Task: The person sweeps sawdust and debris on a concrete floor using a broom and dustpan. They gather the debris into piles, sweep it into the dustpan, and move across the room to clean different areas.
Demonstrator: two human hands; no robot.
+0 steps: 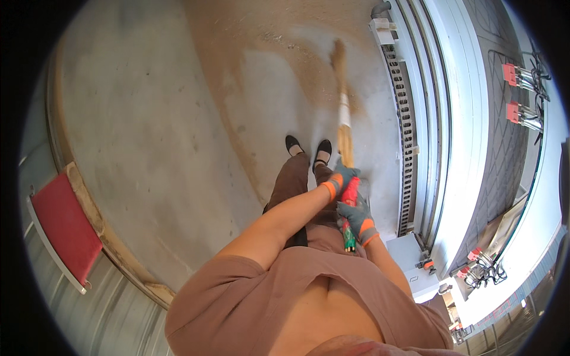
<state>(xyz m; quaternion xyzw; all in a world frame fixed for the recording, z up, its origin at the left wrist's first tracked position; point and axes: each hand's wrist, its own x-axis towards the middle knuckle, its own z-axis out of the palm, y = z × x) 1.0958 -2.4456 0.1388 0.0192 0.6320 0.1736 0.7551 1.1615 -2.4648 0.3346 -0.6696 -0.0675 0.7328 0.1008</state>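
A long straw-coloured broom (345,139) slants away from my body, its brush end out over the floor. White wrapping bands its middle, and red and green wrapping covers the near end. My left hand (341,176), in a grey glove with an orange cuff, is closed round the shaft just beyond the red wrapping. Nearer my waist, my right hand (355,215), gloved alike, grips the red and green part. The blurred brush end lies at a swath of brown dust (309,74) on the grey floor (142,124).
Along the right runs a long white machine (460,118) with a slotted cable chain (405,130) at its base. Red-ended fittings (522,114) with black cables sit on it. To the left, a red panel (66,228) stands by a corrugated wall (77,314).
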